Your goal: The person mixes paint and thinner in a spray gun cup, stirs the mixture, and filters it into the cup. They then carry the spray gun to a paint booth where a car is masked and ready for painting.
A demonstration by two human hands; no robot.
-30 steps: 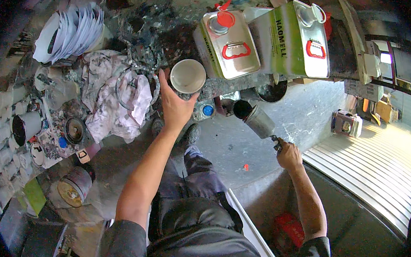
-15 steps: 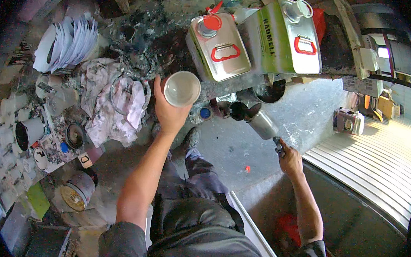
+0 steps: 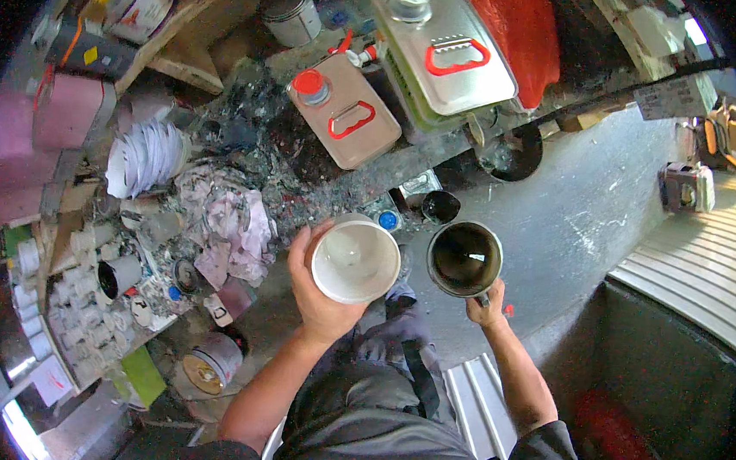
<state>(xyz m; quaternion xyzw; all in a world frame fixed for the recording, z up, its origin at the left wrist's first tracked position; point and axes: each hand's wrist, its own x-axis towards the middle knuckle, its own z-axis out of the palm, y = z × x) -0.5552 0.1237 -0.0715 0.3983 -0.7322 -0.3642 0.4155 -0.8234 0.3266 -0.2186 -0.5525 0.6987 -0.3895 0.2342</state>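
One long, dark, splash-stained bench (image 3: 306,197) runs across the view beyond the hands. On it stands a tall rectangular metal canister with a silver top, green sides and a red carrying loop (image 3: 431,27); just left of it is a smaller rectangular metal canister with a red round cap (image 3: 340,143). To the left lies a crumpled, pinkish-white cloth (image 3: 242,233).

Nearer than these, and off the bench, a round, white, thin-walled tub (image 3: 355,264) sits in the left hand (image 3: 323,306), thumb and fingers curved round its outer wall. It looks light and somewhat flexible, so a hard squeeze could pull the rim out of round; a broad hold low on the wall suits it best.

Beside it, near but apart, the right hand (image 3: 491,309) is clamped on the short, dark handle (image 3: 483,299) of a silver-rimmed, grey metal mug (image 3: 463,231). The mug is probably stiff, heavier than the tub and hard to damage, and the handle is the natural place to grip, though a smeared wall might be slippery. Its inside is so dark that I can't fairly say whether it holds liquid.

Smallest is a bright blue round cap (image 3: 389,220), just past the tub's rim.
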